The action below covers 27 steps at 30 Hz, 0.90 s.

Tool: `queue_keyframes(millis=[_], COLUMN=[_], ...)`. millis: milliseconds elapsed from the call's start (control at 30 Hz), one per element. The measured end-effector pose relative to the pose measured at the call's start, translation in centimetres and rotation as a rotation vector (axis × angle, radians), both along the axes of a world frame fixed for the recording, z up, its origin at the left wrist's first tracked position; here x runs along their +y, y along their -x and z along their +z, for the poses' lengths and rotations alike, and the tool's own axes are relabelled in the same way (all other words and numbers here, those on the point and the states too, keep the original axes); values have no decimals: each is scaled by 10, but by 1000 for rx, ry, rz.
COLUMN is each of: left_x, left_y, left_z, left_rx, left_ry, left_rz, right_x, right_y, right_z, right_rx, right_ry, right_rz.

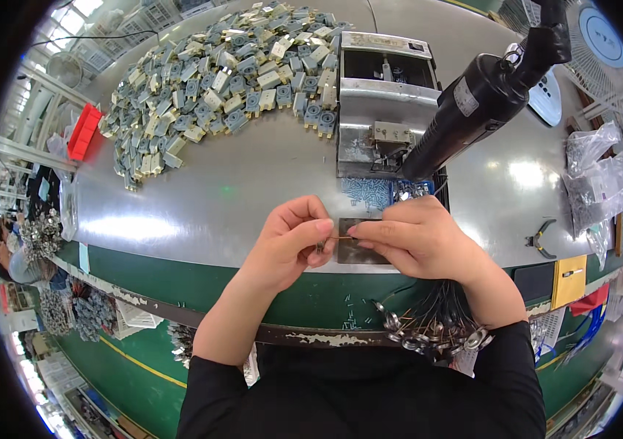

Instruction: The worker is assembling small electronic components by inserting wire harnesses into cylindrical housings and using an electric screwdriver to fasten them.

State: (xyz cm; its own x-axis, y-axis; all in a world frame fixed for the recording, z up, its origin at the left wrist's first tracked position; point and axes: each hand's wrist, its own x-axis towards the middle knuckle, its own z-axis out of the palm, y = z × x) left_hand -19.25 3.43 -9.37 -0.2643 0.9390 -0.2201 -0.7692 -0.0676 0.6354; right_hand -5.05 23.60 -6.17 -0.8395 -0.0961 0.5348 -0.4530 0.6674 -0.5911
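Thin wire (341,237), left grip (286,243) to right grip (423,238)

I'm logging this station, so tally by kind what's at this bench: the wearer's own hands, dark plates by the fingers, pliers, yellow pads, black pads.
Hands (left hand, right hand): 2
Dark plate: 1
Pliers: 1
Yellow pad: 1
Black pad: 1
Total: 6

Bench (267,161) has a shiny metal top with a green front strip (128,272). It carries: heaped grey-and-cream blocks (227,80), metal machine (374,110), small screws (365,193), dark plate (356,254), pliers (543,240), clear plastic bags (591,175).
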Motion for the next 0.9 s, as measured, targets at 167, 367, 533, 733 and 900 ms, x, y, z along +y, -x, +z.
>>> queue_keyframes(millis=[167,367,533,733,900], left_x=[-12,-13,-8,0,-2], left_y=[-7,-12,-10,-24,-28], left_z=[-2,-6,-14,-5,-6], left_rx=[372,671,262,354,264], left_ry=[-73,-112,24,-2,-194], left_rz=[92,111,-114,-171,-221], right_x=[4,8,7,8,13], right_y=[-1,-4,-7,-9,-8], right_z=[-3,7,9,11,7], right_rx=[-68,-53,39,24,-16], right_ry=[149,-5,-96,-74,57], right_rz=[79,64,-25,53,114])
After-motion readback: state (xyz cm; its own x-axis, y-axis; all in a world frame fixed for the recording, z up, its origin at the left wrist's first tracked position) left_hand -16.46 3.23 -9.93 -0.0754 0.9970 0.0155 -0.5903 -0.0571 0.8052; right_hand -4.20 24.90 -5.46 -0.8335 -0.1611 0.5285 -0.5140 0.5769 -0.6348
